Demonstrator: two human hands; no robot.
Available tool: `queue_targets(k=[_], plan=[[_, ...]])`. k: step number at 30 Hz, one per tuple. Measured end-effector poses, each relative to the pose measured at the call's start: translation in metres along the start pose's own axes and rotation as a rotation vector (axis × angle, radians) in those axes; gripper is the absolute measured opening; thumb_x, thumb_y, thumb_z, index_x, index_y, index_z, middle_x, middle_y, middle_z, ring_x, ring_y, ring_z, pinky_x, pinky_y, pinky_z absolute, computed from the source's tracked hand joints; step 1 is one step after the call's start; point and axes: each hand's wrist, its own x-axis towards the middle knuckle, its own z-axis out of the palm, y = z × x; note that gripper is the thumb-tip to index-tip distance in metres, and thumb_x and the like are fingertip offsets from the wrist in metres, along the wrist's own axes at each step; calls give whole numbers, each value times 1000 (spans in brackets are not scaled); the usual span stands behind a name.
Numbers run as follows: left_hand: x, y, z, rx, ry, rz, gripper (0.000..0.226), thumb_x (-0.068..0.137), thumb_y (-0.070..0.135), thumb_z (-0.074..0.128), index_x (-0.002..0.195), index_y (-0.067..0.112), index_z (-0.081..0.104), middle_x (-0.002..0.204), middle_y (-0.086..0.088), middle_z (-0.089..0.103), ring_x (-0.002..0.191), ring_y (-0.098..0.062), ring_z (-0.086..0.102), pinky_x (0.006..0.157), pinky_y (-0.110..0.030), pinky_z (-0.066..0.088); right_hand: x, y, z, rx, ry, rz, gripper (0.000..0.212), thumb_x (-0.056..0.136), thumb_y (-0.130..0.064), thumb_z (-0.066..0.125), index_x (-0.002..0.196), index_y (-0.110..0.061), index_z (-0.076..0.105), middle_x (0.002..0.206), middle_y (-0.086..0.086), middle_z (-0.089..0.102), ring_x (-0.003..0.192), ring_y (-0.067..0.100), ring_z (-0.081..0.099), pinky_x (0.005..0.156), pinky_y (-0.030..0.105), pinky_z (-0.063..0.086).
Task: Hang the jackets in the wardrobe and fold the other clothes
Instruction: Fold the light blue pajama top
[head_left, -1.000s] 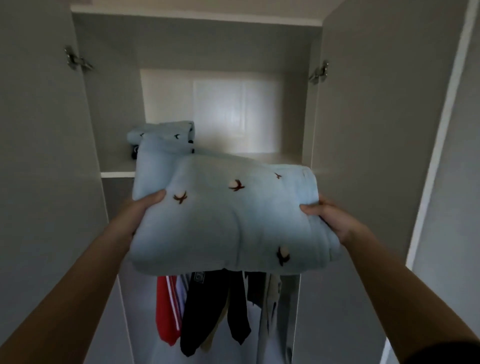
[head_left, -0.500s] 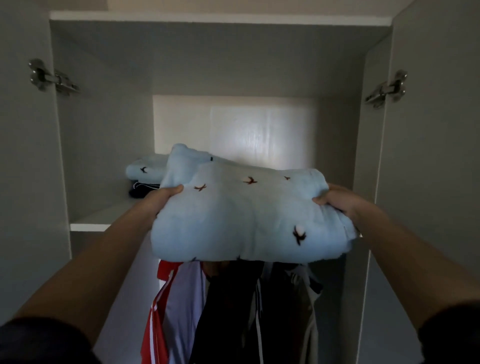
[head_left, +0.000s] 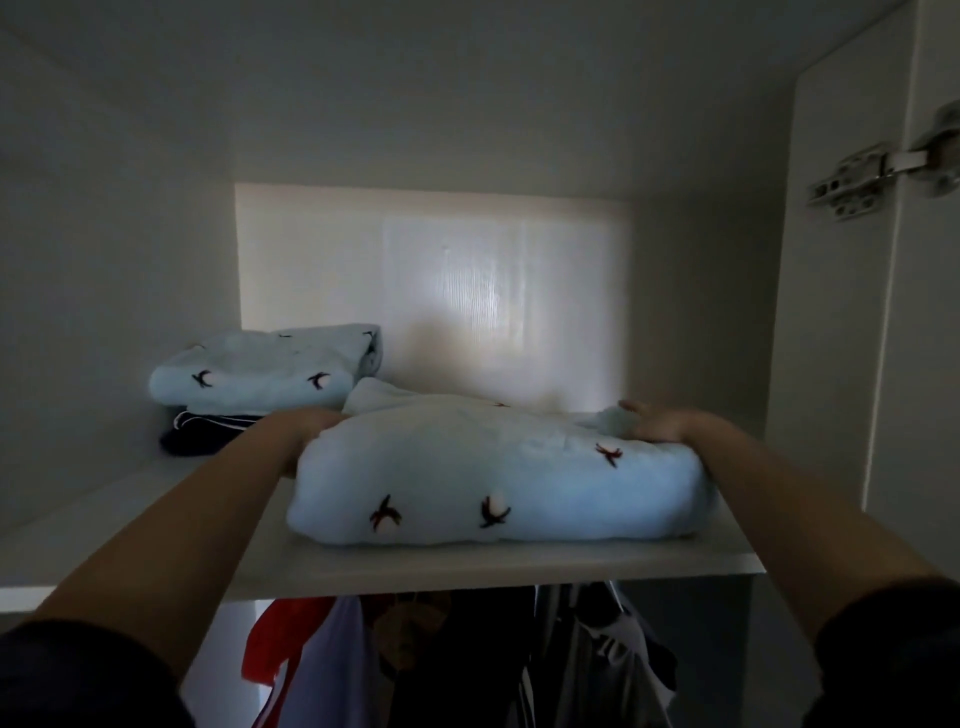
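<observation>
1. Your folded light-blue garment (head_left: 493, 483) lies on the wardrobe shelf (head_left: 467, 571), near its front edge. It carries small dark bird-like prints.
2. Your left hand (head_left: 306, 421) touches its left end. The cloth hides the fingers, so I cannot tell if they grip.
3. Your right hand (head_left: 660, 423) rests on the top right end, and its fingers seem flat and relaxed.
4. Behind on the left, a second folded blue piece (head_left: 265, 369) sits on a dark folded one (head_left: 208, 434).

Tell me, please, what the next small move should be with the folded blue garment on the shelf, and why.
Probably push the folded blue garment a little deeper: it lies on the shelf close to the front edge, with bare shelf behind it, and the left hand and right hand sit at its two ends.
</observation>
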Motion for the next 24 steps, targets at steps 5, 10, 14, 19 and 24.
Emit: queue_targets(k=[5,10,14,19,24], plan=[[-16,6,-17,20,399,484,52,92,37,57,137,14,43,138,-6,49,122,-22,49,92,-25,36,-41,-29,-2,8,280,-210,72,91,-31,62,151,-22,23,153,11,32,137,26,36,105,24,30],[-62,2,21,531,271,869,83,71,84,29,140,38,34,143,18,37,129,-3,36,106,-24,30,-104,-58,47,-136,175,-587,68,84,-65,51,145,-40,32,151,-12,35,137,7,34,116,34,25],[-61,-7,27,693,293,837,106,60,91,36,148,42,4,157,13,8,143,-10,12,116,-35,13,-112,-58,56,-327,183,-606,86,74,-71,58,147,-46,20,155,-17,24,142,5,21,117,35,20],[-39,-2,32,771,278,882,111,57,88,44,146,41,-3,156,7,12,142,-13,17,113,-36,22,-93,-51,60,-492,149,-572,97,68,-59,65,147,-46,11,157,-13,18,143,9,18,118,33,17],[9,24,45,780,211,902,106,66,79,55,149,32,9,155,1,22,139,-19,24,112,-41,28,-47,-55,54,-577,84,-424,98,69,-49,69,149,-39,13,153,-10,27,138,16,31,110,44,30]])
